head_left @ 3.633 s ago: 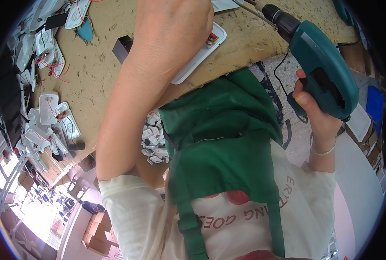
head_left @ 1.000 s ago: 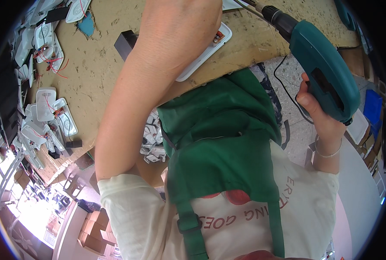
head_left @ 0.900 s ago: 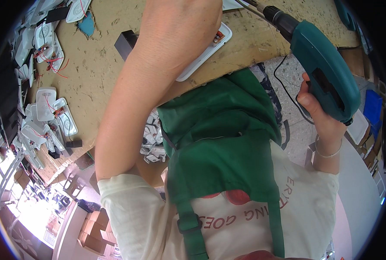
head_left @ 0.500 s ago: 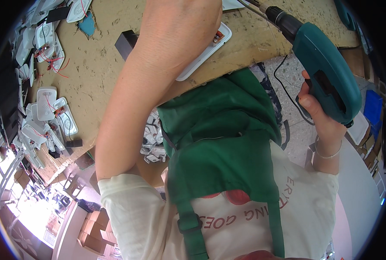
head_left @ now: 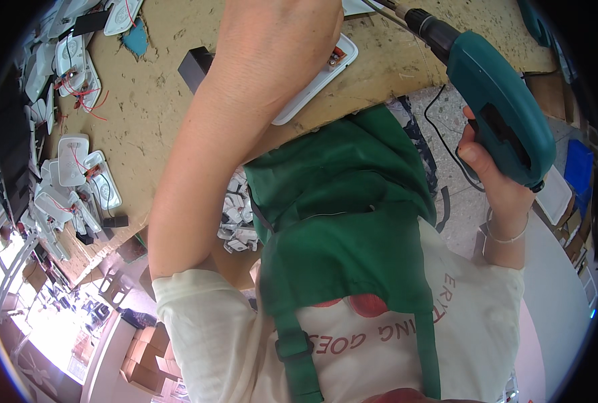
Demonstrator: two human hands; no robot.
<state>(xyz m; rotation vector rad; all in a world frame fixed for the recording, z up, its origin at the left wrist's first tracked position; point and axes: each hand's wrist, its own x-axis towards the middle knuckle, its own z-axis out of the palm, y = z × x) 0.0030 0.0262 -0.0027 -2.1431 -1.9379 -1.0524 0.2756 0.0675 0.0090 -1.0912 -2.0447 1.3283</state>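
My right hand is wrapped round the grip of a teal power drill, out past the table's front edge at the right. The drill's dark chuck points up and left over the tabletop. My left hand reaches across a white plastic housing lying near the edge and covers much of it. Its fingers are hidden behind the back of the hand and past the upper rim. A bit of reddish-brown wiring or parts shows inside the housing. Just left of my forearm stands a black box-shaped piece.
Piles of white housings with red wires and another cluster lie along the table's left side. Below the edge, more white parts sit in a container. A black cable hangs at the right, near a blue bin.
The drill and my right hand have shifted slightly left and up. My left hand and the housing have barely moved.
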